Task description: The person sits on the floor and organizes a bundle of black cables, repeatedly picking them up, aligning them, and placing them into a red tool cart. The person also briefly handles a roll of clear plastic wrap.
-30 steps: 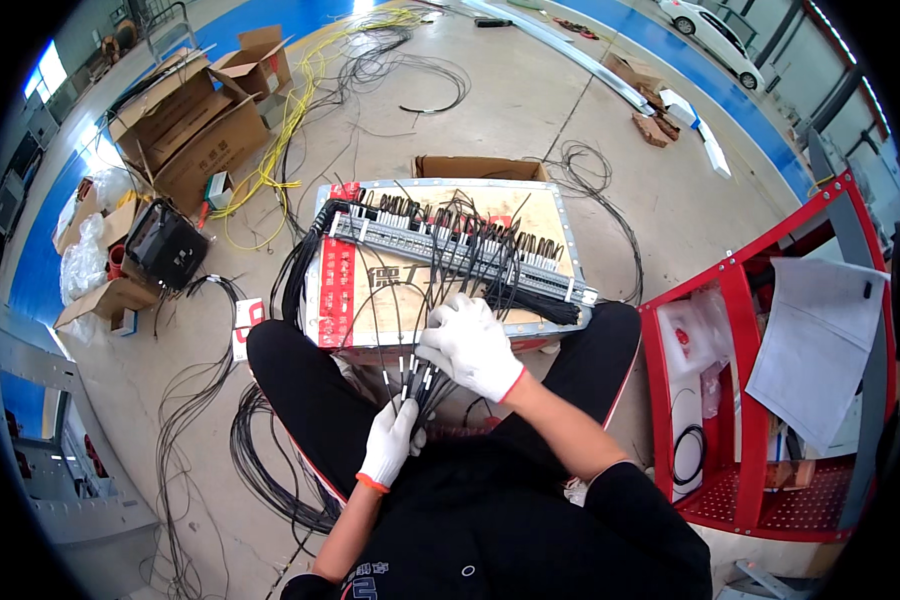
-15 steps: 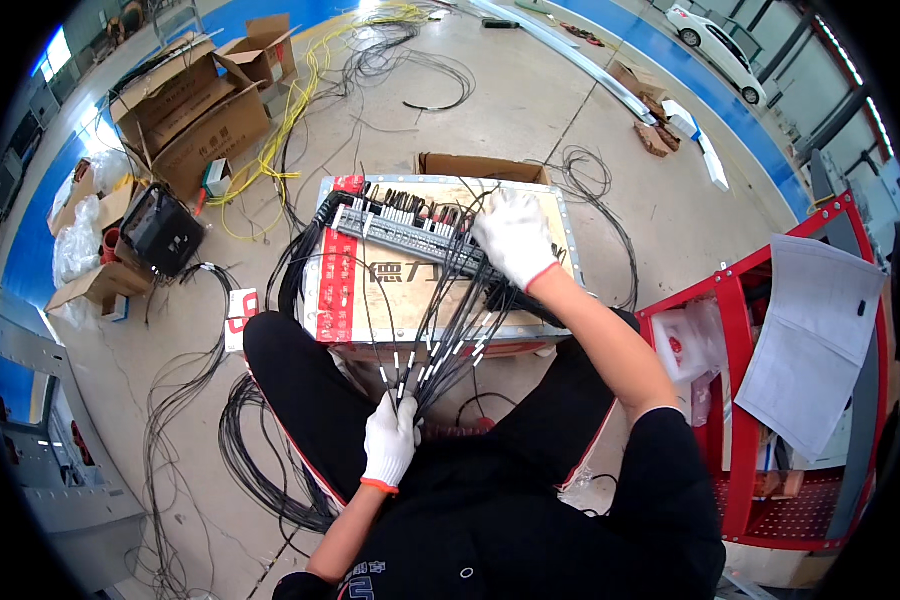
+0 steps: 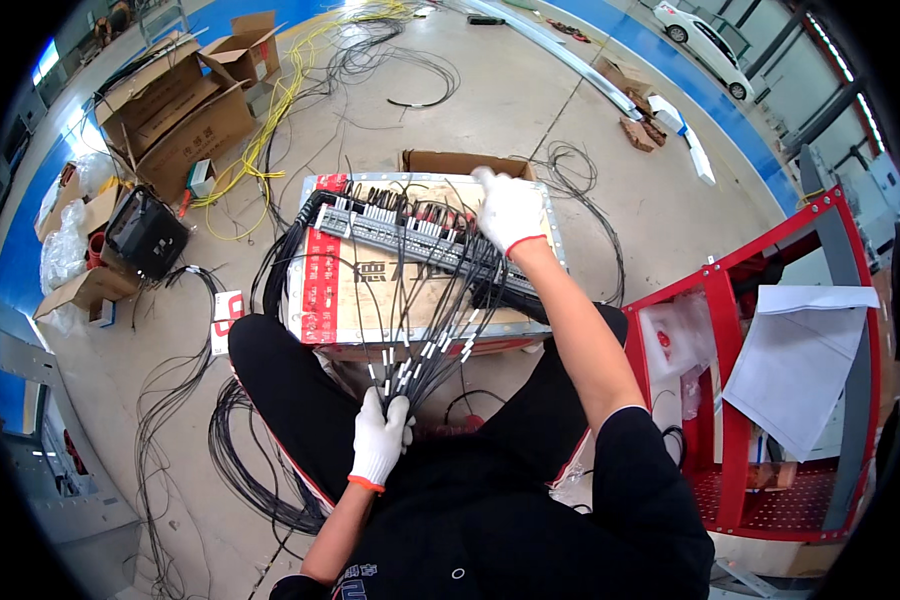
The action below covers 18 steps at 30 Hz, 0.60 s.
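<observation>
- Black wire bundle (image 3: 454,308): runs from the rail area on the crate, over its near edge, down to the left hand between the person's legs.
- Red metal rack (image 3: 735,400): right side, white paper sheet (image 3: 800,360) draped over it.
- Crate (image 3: 370,310): wooden top, metal edging, red tape strip (image 3: 322,280) on its left part; stands in front of the person.
- Cardboard box (image 3: 195,135): open, upper left on floor, yellow cable (image 3: 280,130) beside it.
- Grey slotted rail (image 3: 390,230): across crate top, right end nearer the person.
- Right hand (image 3: 510,210): white glove, over crate's far right part, near rail; grasp unclear, can't tell if fingers pinch a wire.
- Left hand (image 3: 378,438): white glove, orange cuff, clenched around the bundle's lower part.
- White sleeves (image 3: 430,348): small, on the wires, just above left hand.
</observation>
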### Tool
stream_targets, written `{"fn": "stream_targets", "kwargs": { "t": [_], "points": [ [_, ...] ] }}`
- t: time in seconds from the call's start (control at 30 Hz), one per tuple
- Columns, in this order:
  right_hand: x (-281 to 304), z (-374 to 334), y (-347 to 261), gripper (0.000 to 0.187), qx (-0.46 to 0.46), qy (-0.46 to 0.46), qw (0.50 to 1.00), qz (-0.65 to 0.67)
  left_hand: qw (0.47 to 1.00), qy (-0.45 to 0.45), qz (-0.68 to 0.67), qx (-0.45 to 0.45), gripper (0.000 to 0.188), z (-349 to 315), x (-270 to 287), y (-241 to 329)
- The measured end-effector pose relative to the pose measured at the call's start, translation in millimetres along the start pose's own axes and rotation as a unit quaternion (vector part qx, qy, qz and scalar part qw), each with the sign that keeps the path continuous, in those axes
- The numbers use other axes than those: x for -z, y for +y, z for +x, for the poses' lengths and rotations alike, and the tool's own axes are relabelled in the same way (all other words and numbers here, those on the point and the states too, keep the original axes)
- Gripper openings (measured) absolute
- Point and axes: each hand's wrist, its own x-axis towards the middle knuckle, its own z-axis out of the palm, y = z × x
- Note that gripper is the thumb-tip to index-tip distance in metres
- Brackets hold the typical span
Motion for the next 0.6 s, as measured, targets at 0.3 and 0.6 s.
{"fn": "stream_targets", "kwargs": {
  "t": [0.3,0.6],
  "points": [
    [54,-58,-33,0.016,0.185,-0.08,0.968,0.151,0.995,-0.053,-0.075,0.044,0.034,3,7,-5],
    [28,-121,-72,0.016,0.458,-0.137,0.86,0.178,0.997,-0.048,-0.062,0.029,0.038,1,4,-3]
  ]
}}
